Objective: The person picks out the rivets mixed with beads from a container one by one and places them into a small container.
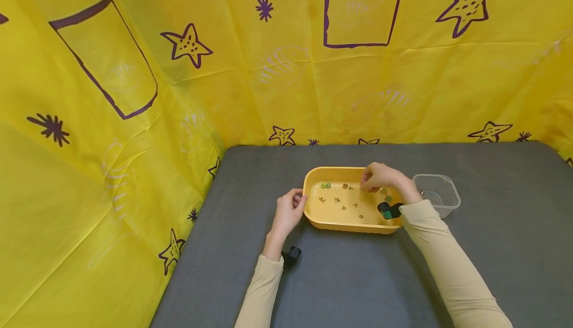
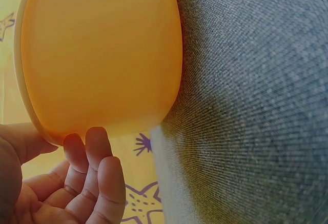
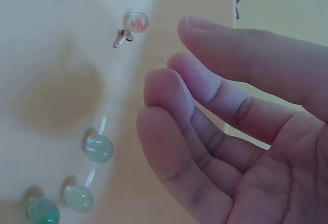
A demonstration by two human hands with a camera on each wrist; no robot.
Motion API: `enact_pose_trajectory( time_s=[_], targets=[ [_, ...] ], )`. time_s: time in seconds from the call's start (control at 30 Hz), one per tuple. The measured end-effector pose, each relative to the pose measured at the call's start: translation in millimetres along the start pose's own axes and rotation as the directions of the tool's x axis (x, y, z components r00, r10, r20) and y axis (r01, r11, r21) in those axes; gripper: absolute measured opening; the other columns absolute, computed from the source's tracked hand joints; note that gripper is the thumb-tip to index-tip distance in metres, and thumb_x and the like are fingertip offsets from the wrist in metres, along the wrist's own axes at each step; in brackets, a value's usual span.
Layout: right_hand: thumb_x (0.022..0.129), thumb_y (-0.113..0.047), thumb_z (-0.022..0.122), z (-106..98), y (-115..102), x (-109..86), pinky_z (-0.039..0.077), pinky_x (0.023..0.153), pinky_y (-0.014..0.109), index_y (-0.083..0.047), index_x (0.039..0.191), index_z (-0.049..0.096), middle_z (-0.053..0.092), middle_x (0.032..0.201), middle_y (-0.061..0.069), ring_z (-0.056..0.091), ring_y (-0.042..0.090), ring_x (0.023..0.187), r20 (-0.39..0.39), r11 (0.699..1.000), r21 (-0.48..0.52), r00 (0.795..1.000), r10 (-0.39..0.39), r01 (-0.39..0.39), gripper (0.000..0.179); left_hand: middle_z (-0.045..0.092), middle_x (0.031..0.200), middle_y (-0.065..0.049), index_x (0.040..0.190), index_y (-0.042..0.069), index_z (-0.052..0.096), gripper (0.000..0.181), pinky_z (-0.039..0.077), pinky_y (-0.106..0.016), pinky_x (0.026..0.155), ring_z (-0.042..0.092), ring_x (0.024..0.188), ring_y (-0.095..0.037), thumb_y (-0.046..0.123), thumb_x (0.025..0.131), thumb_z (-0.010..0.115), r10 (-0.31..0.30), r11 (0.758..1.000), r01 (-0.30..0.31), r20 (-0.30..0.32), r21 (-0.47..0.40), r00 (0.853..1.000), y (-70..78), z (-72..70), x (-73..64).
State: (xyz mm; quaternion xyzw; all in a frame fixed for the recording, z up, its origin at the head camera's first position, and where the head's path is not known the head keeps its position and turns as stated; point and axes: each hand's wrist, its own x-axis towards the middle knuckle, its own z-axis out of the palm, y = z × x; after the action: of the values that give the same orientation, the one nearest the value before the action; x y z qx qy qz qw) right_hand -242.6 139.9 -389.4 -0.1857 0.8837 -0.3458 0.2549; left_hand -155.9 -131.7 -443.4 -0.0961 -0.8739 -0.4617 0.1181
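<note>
My left hand (image 1: 288, 213) pinches the left end of a yellow plastic tray (image 1: 340, 228). In the left wrist view its thumb lies at the rim, with fingertips (image 2: 97, 139) against the outer wall. Over the tray's far right part hovers my right hand (image 1: 385, 176), fingers loosely bent. The right wrist view shows its thumb apart from the fingers and nothing held between them. Inside the tray lie green glass marbles (image 3: 99, 148), a clear marble with orange inside (image 3: 137, 22), a small metal piece (image 3: 123, 39) beside it, and several tiny gold-coloured pieces (image 1: 337, 200).
Right of the tray, partly behind my right forearm, stands a clear plastic container (image 1: 456, 197) with something small and dark inside. Both stand on a grey cloth-covered table (image 1: 340, 278). A yellow curtain (image 1: 241, 69) with sea drawings hangs behind and along the left.
</note>
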Motion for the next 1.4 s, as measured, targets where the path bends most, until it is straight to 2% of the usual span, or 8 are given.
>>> enact_pose_trajectory(
  time_s=[0.3,0.47,0.6,0.8,1.17,1.4],
  targets=[
    [0.081,-0.005,0.067,3.8,0.7,5.2,0.050,0.066,0.034,0.003,0.081,0.062,0.057,0.071,0.006,0.054,0.019,0.066,0.021,1.000,-0.014,1.000,0.010,-0.009,0.009,0.056,0.069,-0.007,0.101,-0.010,0.062,0.020,0.042,-0.021,0.052,0.048,0.058,-0.012,0.007,0.089,0.060,0.002,1.000,-0.002,0.000,0.001,1.000,-0.2,0.4,0.2],
    [0.079,-0.004,0.065,7.8,-0.4,5.3,0.045,0.062,0.032,0.002,0.077,0.062,0.054,0.065,0.005,0.050,0.017,0.061,0.039,0.999,-0.035,0.999,0.002,0.000,0.007,0.057,0.069,-0.007,0.102,-0.010,0.062,0.022,0.042,-0.020,0.052,0.048,0.058,-0.011,0.008,0.089,0.060,0.004,1.000,-0.004,0.005,0.004,1.000,-0.2,-0.2,0.4],
    [0.076,0.000,0.063,10.6,1.1,7.7,0.039,0.058,0.029,0.003,0.074,0.062,0.050,0.061,0.003,0.045,0.015,0.057,0.073,0.999,-0.026,0.996,-0.041,0.043,0.004,0.056,0.069,-0.007,0.102,-0.010,0.062,0.022,0.041,-0.020,0.051,0.048,0.057,-0.011,0.007,0.089,0.060,0.004,1.000,-0.004,0.005,0.006,1.000,-1.0,0.1,0.6],
    [0.074,0.002,0.065,14.2,3.2,12.3,0.039,0.056,0.028,0.005,0.071,0.060,0.048,0.060,0.001,0.044,0.014,0.057,0.106,0.997,0.017,0.992,-0.074,0.073,0.006,0.056,0.068,-0.007,0.101,-0.011,0.062,0.021,0.041,-0.020,0.051,0.048,0.057,-0.011,0.005,0.088,0.060,0.010,1.000,-0.010,0.000,0.008,1.000,-1.8,1.0,1.1],
    [0.074,0.001,0.068,20.0,1.3,14.3,0.041,0.056,0.028,0.005,0.072,0.061,0.053,0.062,0.000,0.046,0.014,0.057,0.137,0.997,-0.002,0.988,-0.071,0.072,0.008,0.056,0.069,-0.007,0.102,-0.010,0.062,0.020,0.041,-0.020,0.052,0.048,0.058,-0.012,0.005,0.088,0.060,-0.004,1.000,0.004,0.003,0.018,1.000,-1.6,1.5,1.2],
    [0.072,0.000,0.072,23.4,0.9,17.3,0.041,0.057,0.027,0.002,0.072,0.061,0.052,0.064,0.000,0.047,0.014,0.059,0.144,0.999,-0.025,0.989,-0.041,0.046,0.011,0.056,0.069,-0.007,0.102,-0.010,0.062,0.021,0.041,-0.020,0.052,0.048,0.058,-0.012,0.006,0.089,0.060,-0.007,1.000,0.007,0.007,0.014,1.000,-1.6,1.3,1.0]
  ],
)
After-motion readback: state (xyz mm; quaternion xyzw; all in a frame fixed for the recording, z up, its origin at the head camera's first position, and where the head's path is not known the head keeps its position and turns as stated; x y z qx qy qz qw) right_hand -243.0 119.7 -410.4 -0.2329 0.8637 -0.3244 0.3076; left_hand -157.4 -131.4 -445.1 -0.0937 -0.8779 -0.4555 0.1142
